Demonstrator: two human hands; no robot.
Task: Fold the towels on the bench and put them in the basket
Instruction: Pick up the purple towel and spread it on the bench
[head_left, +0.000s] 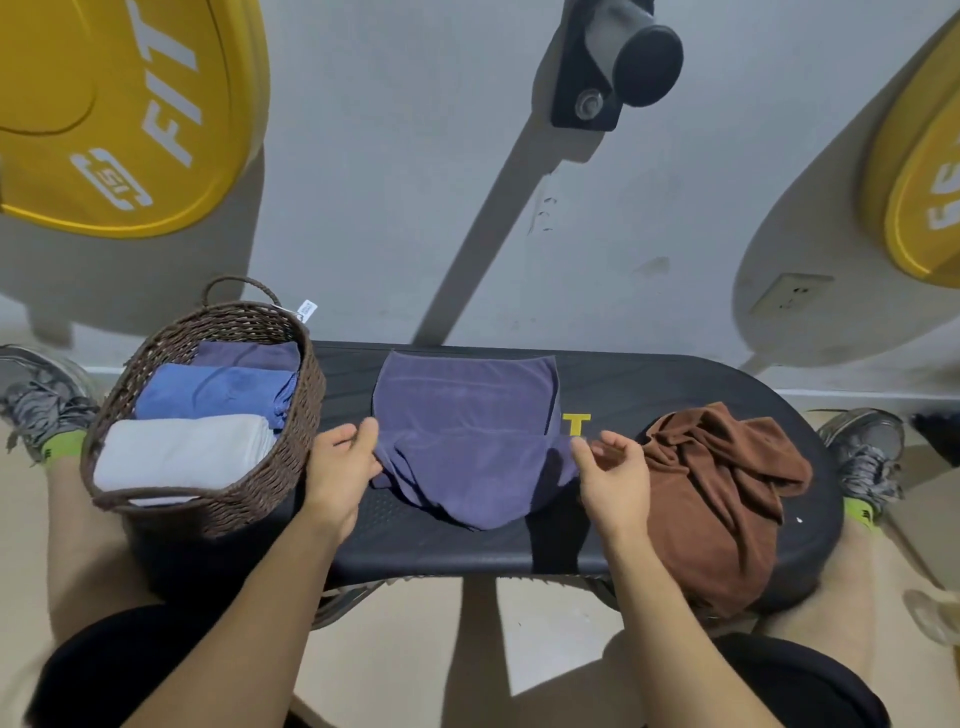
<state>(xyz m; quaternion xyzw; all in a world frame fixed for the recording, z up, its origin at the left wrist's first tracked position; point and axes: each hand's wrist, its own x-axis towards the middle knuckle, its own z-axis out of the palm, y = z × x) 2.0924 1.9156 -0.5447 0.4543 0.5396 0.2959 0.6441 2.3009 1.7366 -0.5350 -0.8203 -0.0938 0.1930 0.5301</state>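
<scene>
A purple towel (467, 431) lies partly folded across the middle of the black bench (675, 384), its near part bunched and hanging toward the front edge. My left hand (340, 467) pinches the towel's left edge with thumb and fingers. My right hand (613, 478) pinches its right edge. A crumpled brown towel (722, 488) sits on the bench's right end, draping over the front. The brown wicker basket (291, 457) stands on the left end and holds a white, a blue and a purple folded towel.
Yellow weight plates (119, 104) hang on the wall at upper left and right, with a black peg (618, 62) between them. My shoes (41, 400) and legs flank the bench. A wall socket (789, 293) sits low at the right.
</scene>
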